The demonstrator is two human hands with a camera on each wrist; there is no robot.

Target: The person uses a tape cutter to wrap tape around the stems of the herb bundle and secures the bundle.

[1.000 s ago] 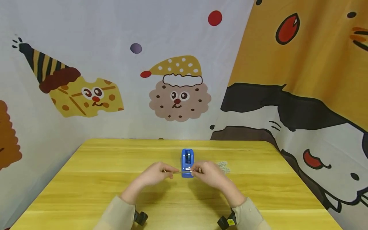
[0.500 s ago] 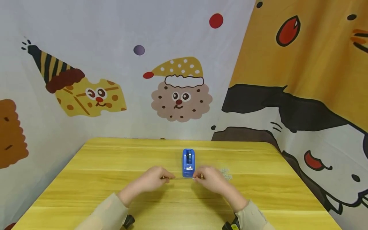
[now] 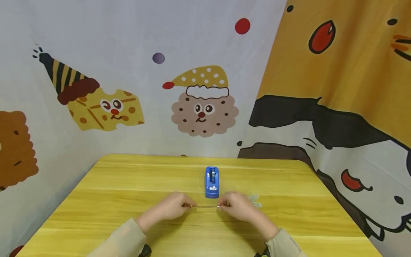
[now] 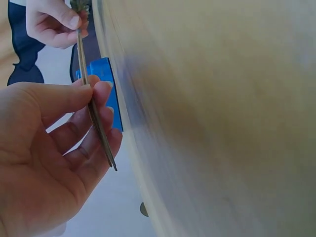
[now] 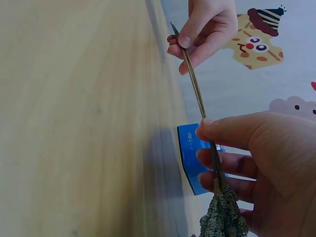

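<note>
A small bunch of dried flowers on thin brown stems (image 3: 207, 206) is stretched level between both hands, over the table. My left hand (image 3: 174, 207) pinches the stems near their cut ends with thumb and fingers; the bare tips (image 4: 109, 155) stick out past the fingers in the left wrist view. Closer to the blossoms, my right hand (image 3: 237, 207) pinches the same stems between thumb and fingertips. The greyish-green flower heads (image 5: 223, 212) spread out beyond the right hand. Just past the hands stands a blue tape dispenser (image 3: 212, 192) with a roll in it.
The wood-grain table (image 3: 128, 178) reaches back to a pale curtain (image 3: 135, 28) printed with cartoon figures. On the right hangs a yellow, black and white part of the curtain (image 3: 353, 71).
Both hands have drawn back toward the body with the flowers, away from the tape dispenser. The stretch of stem showing between them is slightly longer. The dispenser stays in place.
</note>
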